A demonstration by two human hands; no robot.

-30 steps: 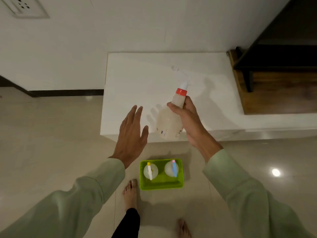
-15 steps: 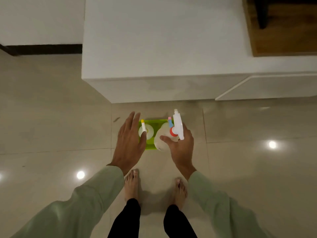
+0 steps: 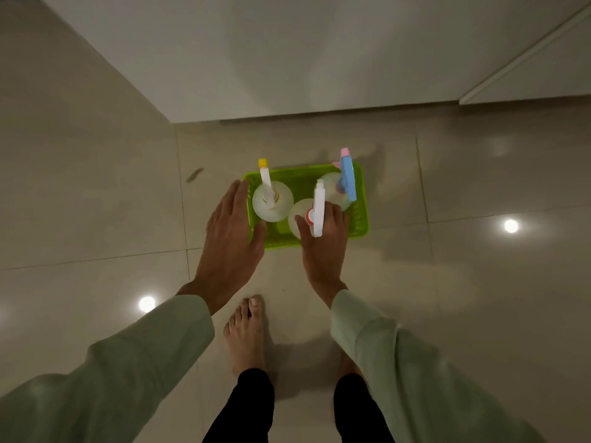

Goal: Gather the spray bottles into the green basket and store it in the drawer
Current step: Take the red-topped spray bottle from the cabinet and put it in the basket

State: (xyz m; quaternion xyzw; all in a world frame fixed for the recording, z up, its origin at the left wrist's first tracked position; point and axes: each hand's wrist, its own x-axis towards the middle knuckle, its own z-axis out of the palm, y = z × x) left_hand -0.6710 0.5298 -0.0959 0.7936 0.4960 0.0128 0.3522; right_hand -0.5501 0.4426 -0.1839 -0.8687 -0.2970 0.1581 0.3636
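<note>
Since the earlier frame, right hand [image 3: 324, 247] has lowered the translucent red-collared spray bottle [image 3: 303, 217] into the lime-green plastic mesh basket [image 3: 359, 212], frame centre, fingers wrapped round its neck. Left hand [image 3: 232, 238], fingers extended flat, rests by the left rim. Yellow-tipped bottle [image 3: 271, 201] and blue-triggered bottle [image 3: 339, 190] stand inside. Risk: crowding may topple a neighbour on release.

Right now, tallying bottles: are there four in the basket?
No, the basket holds three: yellow-tipped, blue-headed, and the red-collared one under the right hand.
</note>
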